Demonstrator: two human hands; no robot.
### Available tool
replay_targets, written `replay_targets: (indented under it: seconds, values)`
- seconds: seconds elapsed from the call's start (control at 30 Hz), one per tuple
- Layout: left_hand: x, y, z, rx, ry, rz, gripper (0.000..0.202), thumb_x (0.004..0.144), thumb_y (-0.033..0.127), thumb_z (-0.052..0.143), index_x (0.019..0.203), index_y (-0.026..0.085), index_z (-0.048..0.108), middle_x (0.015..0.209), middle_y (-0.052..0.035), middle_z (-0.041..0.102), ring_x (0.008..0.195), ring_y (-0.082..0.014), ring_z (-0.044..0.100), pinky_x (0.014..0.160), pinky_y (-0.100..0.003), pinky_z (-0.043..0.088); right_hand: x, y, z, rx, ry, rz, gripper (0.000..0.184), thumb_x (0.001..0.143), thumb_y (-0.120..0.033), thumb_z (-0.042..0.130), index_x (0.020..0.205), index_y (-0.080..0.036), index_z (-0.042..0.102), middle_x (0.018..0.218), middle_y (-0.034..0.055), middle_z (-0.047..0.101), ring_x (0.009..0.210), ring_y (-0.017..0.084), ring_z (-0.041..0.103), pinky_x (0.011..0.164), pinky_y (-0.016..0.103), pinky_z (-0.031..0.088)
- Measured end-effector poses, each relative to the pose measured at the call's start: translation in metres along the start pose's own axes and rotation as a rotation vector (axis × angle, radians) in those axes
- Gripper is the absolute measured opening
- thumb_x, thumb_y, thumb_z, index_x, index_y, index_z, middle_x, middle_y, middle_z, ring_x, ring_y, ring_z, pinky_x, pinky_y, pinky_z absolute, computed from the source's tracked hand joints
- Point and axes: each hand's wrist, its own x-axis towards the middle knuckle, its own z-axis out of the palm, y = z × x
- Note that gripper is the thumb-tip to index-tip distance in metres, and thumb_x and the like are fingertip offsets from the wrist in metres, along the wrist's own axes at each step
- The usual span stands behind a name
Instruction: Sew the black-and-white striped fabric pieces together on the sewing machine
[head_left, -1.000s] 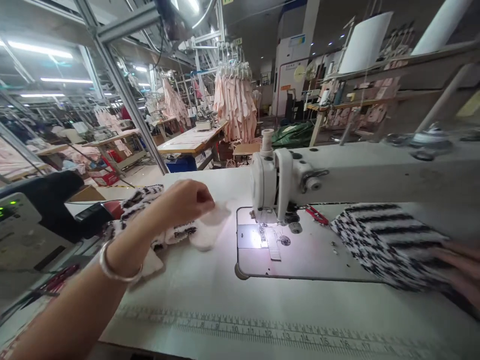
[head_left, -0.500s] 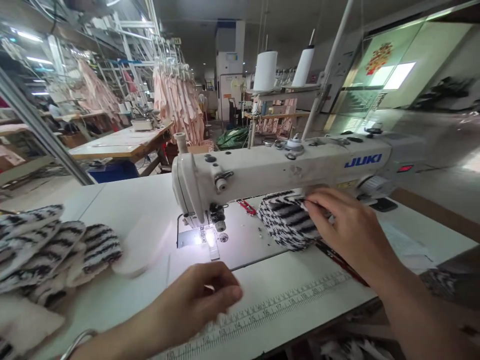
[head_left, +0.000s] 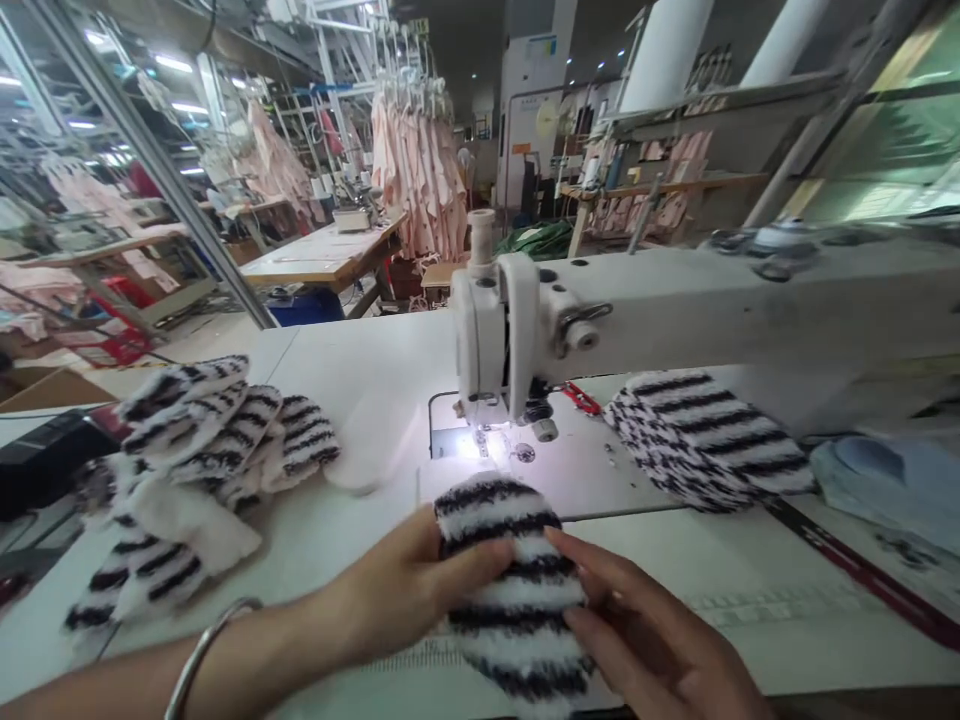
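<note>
A fuzzy black-and-white striped fabric piece [head_left: 517, 615] with a rounded end lies between my hands, just in front of the sewing machine's lit needle area [head_left: 481, 440]. My left hand [head_left: 409, 585] grips its left edge, thumb on top. On the other edge, my right hand [head_left: 660, 625] pinches the cloth with thumb and fingertips. Right of the needle, a stack of matching striped pieces [head_left: 705, 440] rests under the arm of the white sewing machine [head_left: 675, 310].
A heap of striped and white fuzzy pieces [head_left: 225, 430] lies at the left, near a pale oval pad [head_left: 375, 445]. Red-handled snips [head_left: 580, 399] sit behind the needle plate. A long dark red tool [head_left: 862, 575] lies at the right. Ruler markings [head_left: 420, 655] run along the front.
My right hand has come from the stack to the front of the needle with a striped piece, and my left hand has closed on it too. The view has swung left and closer.
</note>
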Motion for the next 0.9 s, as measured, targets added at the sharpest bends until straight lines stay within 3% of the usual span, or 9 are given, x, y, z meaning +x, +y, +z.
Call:
replay_targets:
  seconds: [0.13,0.2,0.3,0.53,0.73,0.9]
  values:
    - [0.01,0.015,-0.045,0.792,0.182,0.149,0.023,0.086,0.036,0.056,0.079,0.015,0.062,0.071,-0.0001,0.062,0.066,-0.0132,0.054,0.058,-0.022,0.04,0.021,-0.007,0.035,-0.002,-0.077,0.002,0.026,0.086,-0.035,0.053,0.108,-0.026,0.063,0.071,-0.0027,0.061,0.055,0.009,0.059,0.052,0.016,0.049]
    - [0.021,0.013,-0.062,0.995,0.229,0.135,0.022,0.082,0.035,0.059,0.074,0.015,0.061,0.062,0.002,0.057,0.059,-0.0116,0.049,0.054,-0.023,0.034,0.03,-0.005,0.043,-0.145,-0.077,-0.072,0.025,0.085,-0.031,0.053,0.106,-0.024,0.064,0.071,-0.0014,0.064,0.054,0.01,0.059,0.05,0.019,0.048]
    - [0.03,0.007,-0.07,1.013,0.216,0.098,0.019,0.079,0.034,0.062,0.077,0.015,0.062,0.063,0.0027,0.058,0.059,-0.0112,0.048,0.055,-0.022,0.034,0.038,-0.002,0.045,-0.306,-0.098,-0.152,0.023,0.085,-0.025,0.052,0.104,-0.023,0.065,0.074,-0.0002,0.068,0.059,0.013,0.064,0.052,0.021,0.049]
    - [0.025,0.012,-0.067,0.942,0.229,0.148,0.019,0.082,0.035,0.059,0.077,0.017,0.061,0.066,0.0022,0.06,0.06,-0.0107,0.05,0.055,-0.022,0.034,0.039,-0.007,0.04,-0.312,-0.091,-0.13,0.024,0.088,-0.027,0.05,0.108,-0.027,0.064,0.085,0.0,0.07,0.07,0.014,0.067,0.053,0.021,0.051]
    - [0.035,0.004,-0.07,0.986,0.215,0.067,0.018,0.077,0.033,0.065,0.077,0.016,0.06,0.065,0.0034,0.059,0.06,-0.0107,0.05,0.055,-0.022,0.035,0.039,-0.003,0.048,-0.405,-0.11,-0.202,0.024,0.087,-0.019,0.047,0.105,-0.022,0.063,0.092,0.0014,0.071,0.078,0.015,0.068,0.062,0.024,0.054]
    - [0.034,0.0,-0.066,1.065,0.218,0.09,0.02,0.079,0.037,0.063,0.085,0.018,0.059,0.07,0.0016,0.062,0.064,-0.013,0.053,0.057,-0.023,0.037,0.032,0.003,0.055,-0.519,-0.055,-0.315,0.027,0.089,-0.018,0.046,0.11,-0.014,0.061,0.095,0.0079,0.07,0.082,0.02,0.067,0.067,0.032,0.058]
